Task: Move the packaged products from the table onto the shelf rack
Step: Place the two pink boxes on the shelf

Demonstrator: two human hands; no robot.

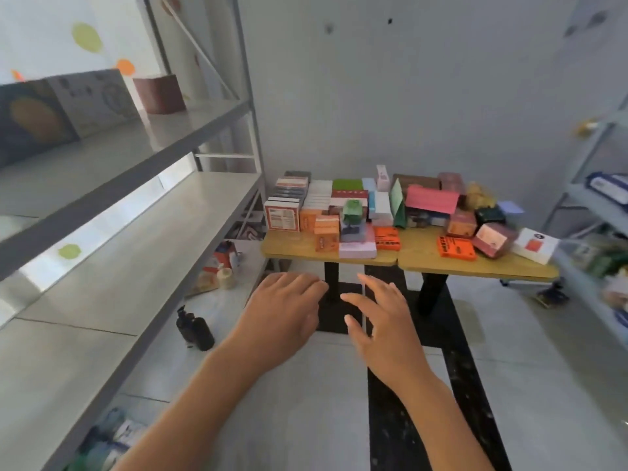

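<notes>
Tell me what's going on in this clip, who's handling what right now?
A person reaches both bare hands toward a yellow-topped wooden table crowded with small packaged boxes, among them flat orange packets near the front edge. The left hand and right hand are open, short of the table and holding nothing. The grey metal shelf rack stands on the left; its middle shelf looks bare, while the upper shelf holds a reddish-brown box and larger cartons.

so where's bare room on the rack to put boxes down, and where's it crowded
Free: the middle shelf looks bare along its length, and the upper shelf has room right of the brown box. Crowded: the table, bare only along its front edge. Both the left hand and the right hand hold nothing.
</notes>
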